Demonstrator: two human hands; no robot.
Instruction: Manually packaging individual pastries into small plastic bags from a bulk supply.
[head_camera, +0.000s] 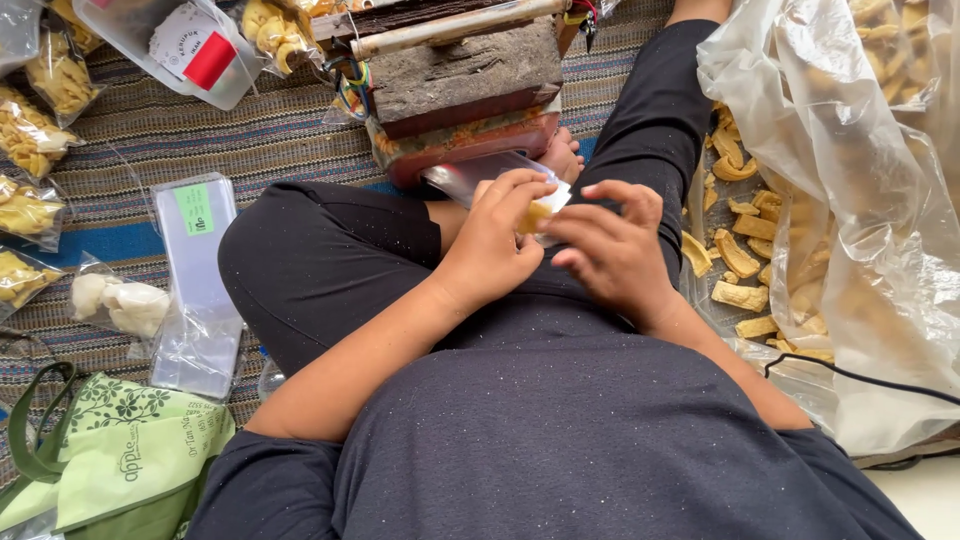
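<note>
**Ana:** Head view, starting at the left edge: what lies on the woven mat (270, 140)?

**Ben:** Small sealed bags of yellow chips (30, 135) run down the left margin. Beside them sits a clear bag of white pieces (112, 302), and just right of that a stack of empty clear pouches (197, 285) with a green label on top. A green cloth bag (115, 455) fills the lower left corner.

**Ana:** And the middle?

**Ben:** The person sits cross-legged in dark trousers and a dark shirt. Past the knees stands a worn wooden block on a red base (465, 100), with a pale bar across its top.

**Ana:** What about the hands?

**Ben:** The left hand (495, 245) has its grip narrowed on a small clear pouch (475, 172), whose open end lies at the fingertips and whose far end points toward the red base. A yellow chip (537, 215) sits at the pouch mouth, between the two hands.

**Ana:** And the right one?

**Ben:** The right hand (615, 250) is just beside the left, fingers curled in toward the chip and pouch. Whether its grip is closed on the chip I cannot tell; the fingertips hide the contact.

**Ana:** Farther right?

**Ben:** Loose yellow chips (745, 255) are heaped on a big clear plastic sheet (850, 180) by the right leg. A black cable (860, 378) crosses its lower part.
</note>
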